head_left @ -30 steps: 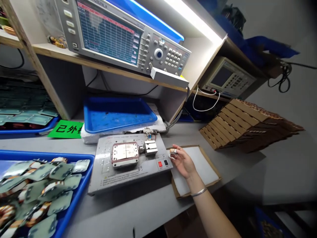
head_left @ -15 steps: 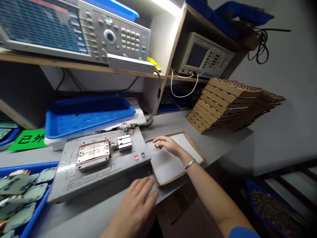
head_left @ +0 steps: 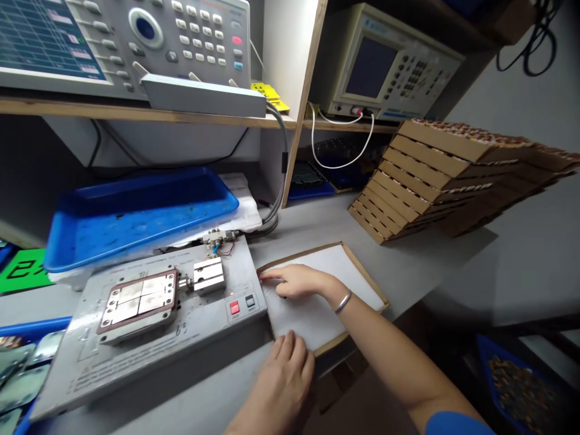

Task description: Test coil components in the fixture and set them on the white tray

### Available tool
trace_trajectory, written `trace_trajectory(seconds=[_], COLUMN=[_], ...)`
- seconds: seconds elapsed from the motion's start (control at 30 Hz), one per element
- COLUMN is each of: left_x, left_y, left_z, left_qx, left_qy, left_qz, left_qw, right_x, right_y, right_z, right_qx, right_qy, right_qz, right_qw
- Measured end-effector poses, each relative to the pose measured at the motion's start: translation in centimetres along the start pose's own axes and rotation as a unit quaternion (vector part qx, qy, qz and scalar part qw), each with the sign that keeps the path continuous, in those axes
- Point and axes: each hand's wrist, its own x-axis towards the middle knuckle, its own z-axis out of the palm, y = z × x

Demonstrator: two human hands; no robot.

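A shallow cardboard tray (head_left: 362, 266) lined with a white sheet (head_left: 317, 314) lies on the grey bench. Over its left side reaches my right hand (head_left: 301, 282), index finger stretched to the tray's left edge and thumb apart from it. A tiny dark reddish spot shows at that fingertip, too small to name. My left hand (head_left: 286, 374) rests at the tray's front left corner, fingers extended side by side over the edge. Left of the tray stands a grey test fixture (head_left: 181, 338) with a metal plate block (head_left: 139, 299), a silver cylinder block (head_left: 209, 275) and a red switch (head_left: 234, 307).
Behind the fixture sits a blue tray (head_left: 145, 211). Another blue bin with flat metal parts (head_left: 27, 380) is at front left. Stacked cardboard trays (head_left: 408, 181) stand at right. Instruments (head_left: 199, 36) sit on the shelf above, with a white cable (head_left: 339, 166) hanging down.
My right hand has gone left to the tray's edge; the small item between its fingertips no longer shows. My left hand has come onto the tray's front corner. The view has shifted closer.
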Motion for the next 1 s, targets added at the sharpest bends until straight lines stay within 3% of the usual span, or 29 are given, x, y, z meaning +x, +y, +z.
trace_trajectory(seconds=[0.43, 0.53, 0.67, 0.8, 0.9, 1.0], left_x=[-0.2, -0.5, -1.9, -5.5, -10.3, -16.3], left_y=[-0.1, -0.3, -0.9, -2.1, -3.8, -6.0], left_z=[-0.2, -0.6, -1.2, -1.7, -3.1, -4.5], left_qx=[0.049, 0.008, -0.049, -0.084, -0.099, -0.08], left_qy=[0.074, 0.079, 0.127, 0.247, 0.282, 0.3], left_qz=[0.022, 0.02, 0.036, 0.049, -0.003, -0.084], left_qw=[0.996, 0.997, 0.99, 0.964, 0.954, 0.947], right_x=[-0.8, -1.4, -1.7, 1.1, 4.6, 7.6], right_y=[1.3, 0.1, -4.1, -9.5, -12.5, -14.3], right_z=[0.1, -0.6, -1.2, 0.6, 2.6, 4.0], right_qx=[0.117, 0.236, 0.367, 0.338, 0.182, 0.033], right_qy=[0.038, 0.09, 0.165, 0.169, 0.212, 0.234], right_qz=[0.091, 0.101, 0.013, -0.109, -0.198, -0.227], right_qw=[0.988, 0.962, 0.915, 0.919, 0.94, 0.945])
